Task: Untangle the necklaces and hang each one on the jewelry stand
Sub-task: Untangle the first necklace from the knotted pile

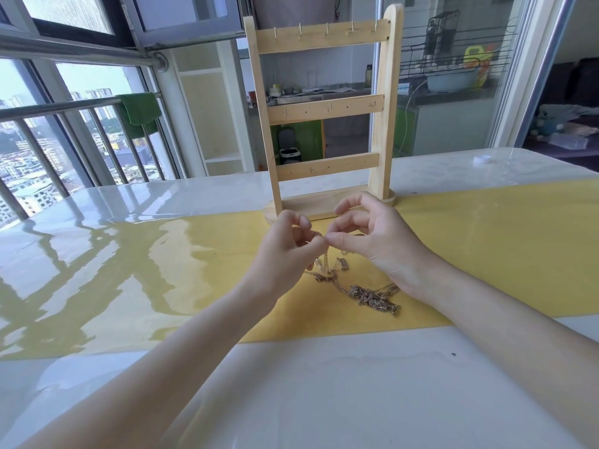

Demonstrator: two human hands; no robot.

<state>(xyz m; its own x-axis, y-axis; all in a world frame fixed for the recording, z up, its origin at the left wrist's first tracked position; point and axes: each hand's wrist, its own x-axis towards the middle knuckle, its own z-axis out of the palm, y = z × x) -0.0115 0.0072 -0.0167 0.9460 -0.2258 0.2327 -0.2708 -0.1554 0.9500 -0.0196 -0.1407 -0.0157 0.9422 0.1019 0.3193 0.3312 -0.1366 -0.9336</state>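
Note:
A wooden jewelry stand [324, 111] with three cross bars of small hooks rises at the back of the table; all its hooks are bare. In front of it lies a tangle of gold necklaces [363, 291] on the yellow strip. My left hand [288, 251] and my right hand [369, 234] meet just above the tangle, fingertips pinched together on a thin chain. The chain hangs from the pinch down to the pile. My right wrist hides part of the tangle.
The glossy white table [324, 384] has a yellow runner [486, 241] across its middle. A small white cap [482, 159] sits at the far right. A window with railings is on the left, and a glass door stands behind the stand.

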